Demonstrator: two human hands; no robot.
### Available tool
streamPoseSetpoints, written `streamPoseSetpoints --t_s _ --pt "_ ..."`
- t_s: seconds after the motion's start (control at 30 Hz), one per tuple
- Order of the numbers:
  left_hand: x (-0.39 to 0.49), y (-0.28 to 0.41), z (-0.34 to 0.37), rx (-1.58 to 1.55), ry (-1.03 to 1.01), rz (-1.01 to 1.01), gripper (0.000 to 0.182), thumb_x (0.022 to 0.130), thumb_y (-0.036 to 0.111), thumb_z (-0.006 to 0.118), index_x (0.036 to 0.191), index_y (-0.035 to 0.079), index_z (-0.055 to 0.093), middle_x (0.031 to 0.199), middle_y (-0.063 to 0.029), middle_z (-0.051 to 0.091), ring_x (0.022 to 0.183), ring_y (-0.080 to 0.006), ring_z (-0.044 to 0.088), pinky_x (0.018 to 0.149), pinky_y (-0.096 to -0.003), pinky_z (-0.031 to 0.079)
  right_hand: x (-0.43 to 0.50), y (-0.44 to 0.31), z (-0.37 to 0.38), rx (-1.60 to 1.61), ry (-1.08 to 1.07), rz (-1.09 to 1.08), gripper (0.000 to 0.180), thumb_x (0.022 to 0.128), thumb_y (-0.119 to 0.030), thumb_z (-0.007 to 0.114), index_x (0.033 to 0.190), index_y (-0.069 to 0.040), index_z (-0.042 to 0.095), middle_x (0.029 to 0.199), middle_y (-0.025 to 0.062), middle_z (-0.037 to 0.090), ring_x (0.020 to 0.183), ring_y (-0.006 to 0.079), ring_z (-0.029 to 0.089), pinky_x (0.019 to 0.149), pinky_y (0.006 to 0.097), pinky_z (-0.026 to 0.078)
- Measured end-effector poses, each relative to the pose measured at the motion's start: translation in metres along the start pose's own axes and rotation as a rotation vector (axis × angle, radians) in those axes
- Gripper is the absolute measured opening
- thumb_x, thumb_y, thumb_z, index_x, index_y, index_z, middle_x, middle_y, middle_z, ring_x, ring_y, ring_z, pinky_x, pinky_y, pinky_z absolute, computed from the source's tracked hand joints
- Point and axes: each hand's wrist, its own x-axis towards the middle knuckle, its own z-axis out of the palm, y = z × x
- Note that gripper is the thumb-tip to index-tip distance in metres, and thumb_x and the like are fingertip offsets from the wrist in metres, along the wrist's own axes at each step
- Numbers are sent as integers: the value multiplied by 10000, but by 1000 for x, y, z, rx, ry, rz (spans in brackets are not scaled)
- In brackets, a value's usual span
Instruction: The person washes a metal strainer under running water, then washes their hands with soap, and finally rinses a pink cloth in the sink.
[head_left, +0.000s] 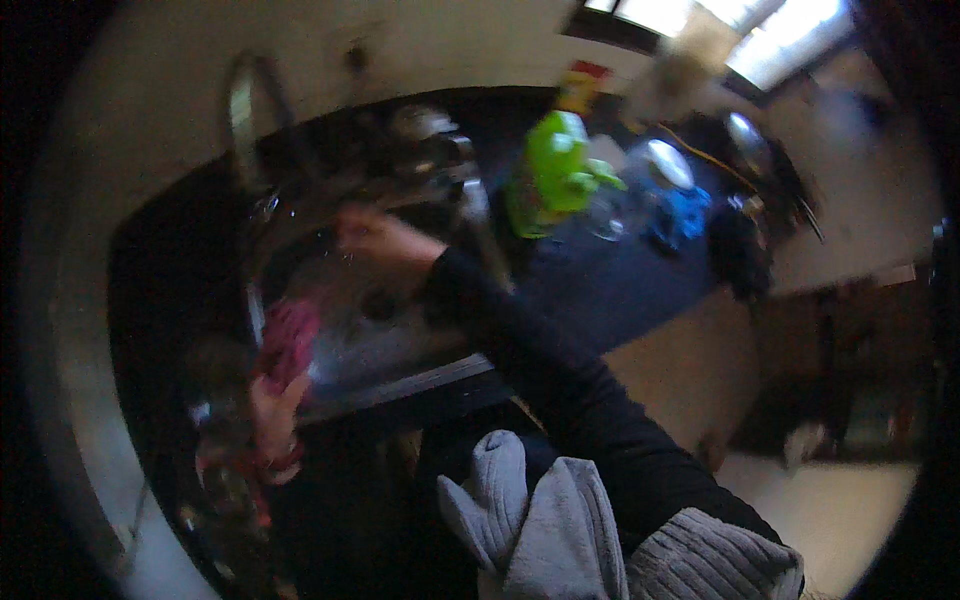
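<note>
At the left rim of a metal sink (345, 360), my left hand (276, 416) grips a crumpled magenta cloth (289, 334). A dark red band circles that wrist. My right hand (367, 232) hangs over the far part of the basin, blurred, with bright specks like water drops around it. Its fingers are too smeared to show whether they hold anything. Between the hands, the round drain (377, 305) shows in the basin floor. A curved metal faucet (244, 120) rises behind the sink at the left.
A bright green bottle or pouch (551, 172) stands on the dark countertop (592, 281) right of the sink. Beyond it sit a blue item (681, 217) and a jar-like container with a pale lid (670, 163). Dishes, indistinct, crowd the counter's left side. Grey ribbed fabric (566, 532) hangs at my front.
</note>
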Motion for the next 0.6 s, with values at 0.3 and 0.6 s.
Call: streamPoseSetpoints --t_s 0.3,0.6 --pt "35 -55 27 529 -202 36 481 725 80 682 1176 -1 535 1049 -85 617 895 -184 596 788 -300 475 -201 -29 22 -93 -5 104 443 872 -267 590 1282 -146 475 1418 162 334 1219 397 373 983 501 359" --pt "32 -59 16 573 -212 12 409 683 63 701 1064 3 565 1007 -97 631 875 -212 601 818 -315 477 -403 -38 -39 -152 475 223 347 881 -272 577 1196 -127 566 1342 130 446 1175 336 418 975 442 350"
